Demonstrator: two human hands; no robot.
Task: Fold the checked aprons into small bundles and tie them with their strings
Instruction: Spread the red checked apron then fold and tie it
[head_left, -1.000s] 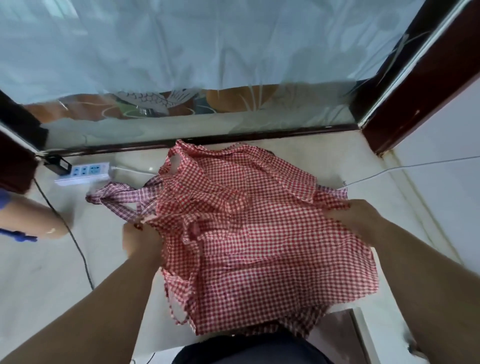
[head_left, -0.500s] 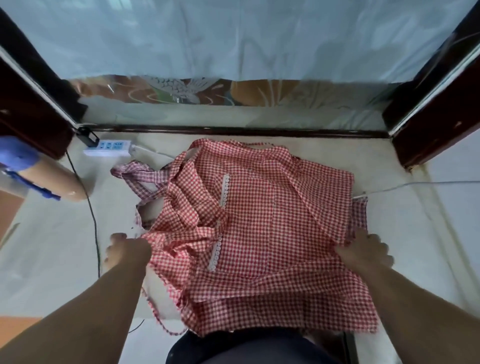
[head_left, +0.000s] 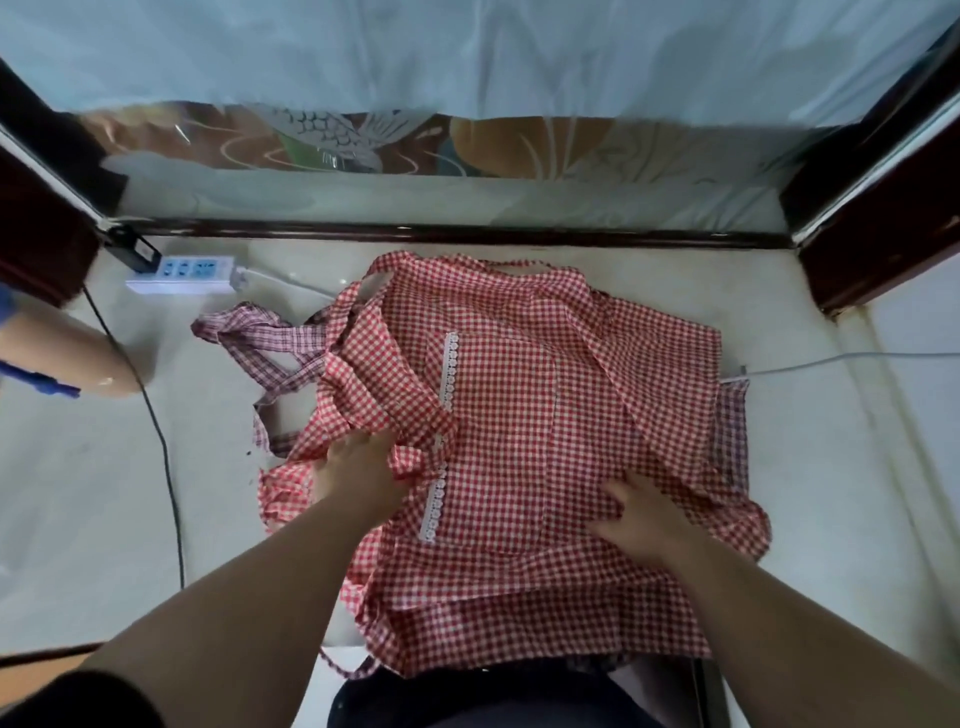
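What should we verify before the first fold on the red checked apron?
1. Red apron spread out: ok, mostly open.
2. Its left side flat: not ok, bunched around the left hand.
3. Left hand's grip: cannot tell, fingertips hidden in the cloth.
4. Right hand pressing flat on the cloth: ok.
5. Red apron lying alone: not ok, a purple checked apron shows from under it at both sides.
6. Black cable apart from the cloth: ok, off to the left.
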